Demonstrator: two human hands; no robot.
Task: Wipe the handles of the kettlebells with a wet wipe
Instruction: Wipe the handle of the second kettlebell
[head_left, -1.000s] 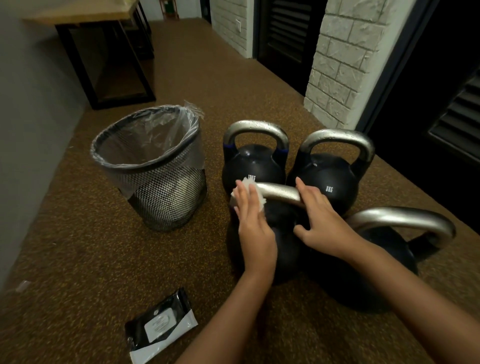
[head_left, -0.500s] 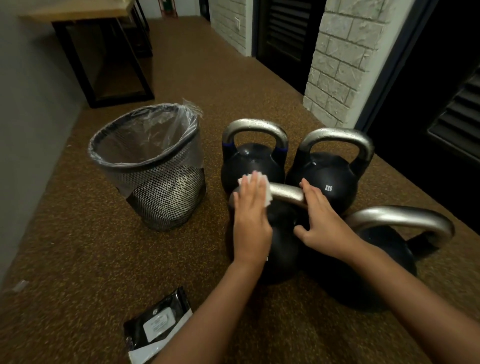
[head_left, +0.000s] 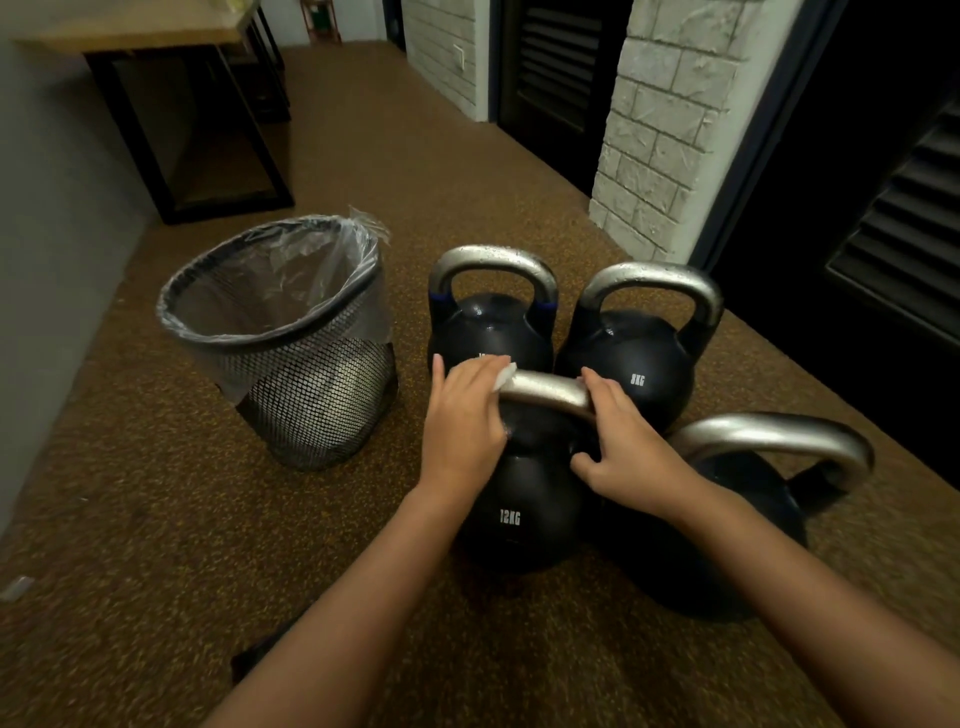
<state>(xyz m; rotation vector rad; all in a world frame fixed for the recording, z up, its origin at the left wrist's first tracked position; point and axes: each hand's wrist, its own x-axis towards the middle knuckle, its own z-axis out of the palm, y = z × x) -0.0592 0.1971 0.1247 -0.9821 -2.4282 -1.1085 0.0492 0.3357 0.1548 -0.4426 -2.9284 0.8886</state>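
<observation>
Kettlebell handle (head_left: 545, 389) of the 12KG kettlebell (head_left: 519, 509), centre frame on the floor, is the one being wiped. Left hand (head_left: 465, 421) is clenched over the handle's left bend with the wet wipe (head_left: 505, 375) pressed under the fingers; only a white corner shows. Right hand (head_left: 621, 441) grips the right bend bare, steadying the bell. To do it well: wrap the wipe fully round the bar, run it along the top, then down both legs, shifting the right hand off its spot. Three other kettlebells sit touching or just beside it. Mesh bin (head_left: 291, 338), left of centre, suits the used wipe.
</observation>
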